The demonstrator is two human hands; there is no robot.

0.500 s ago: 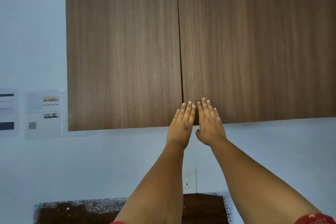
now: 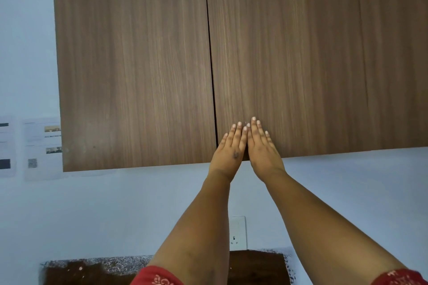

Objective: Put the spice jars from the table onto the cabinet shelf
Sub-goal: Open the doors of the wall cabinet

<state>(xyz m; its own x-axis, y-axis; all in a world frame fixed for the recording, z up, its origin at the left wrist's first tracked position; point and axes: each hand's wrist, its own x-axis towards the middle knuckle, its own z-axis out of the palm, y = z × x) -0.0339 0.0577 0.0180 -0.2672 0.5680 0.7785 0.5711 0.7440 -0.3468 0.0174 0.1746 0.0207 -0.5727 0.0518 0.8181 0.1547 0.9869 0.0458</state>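
Note:
A brown wooden wall cabinet fills the upper view, with its left door (image 2: 134, 69) and right door (image 2: 319, 58) both closed. My left hand (image 2: 229, 148) and my right hand (image 2: 261, 146) lie side by side with straight fingers flat against the lower left corner of the right door, just right of the seam. Neither hand holds anything. No spice jars are in view, and the cabinet shelf is hidden behind the doors.
A dark table top (image 2: 254, 266) with a speckled edge shows at the bottom. A white wall socket (image 2: 237, 232) sits between my forearms. Printed papers (image 2: 41, 148) hang on the wall left of the cabinet.
The view has moved closer to the cabinet. Both hands stay flat on the right door, and they have drawn a little closer together.

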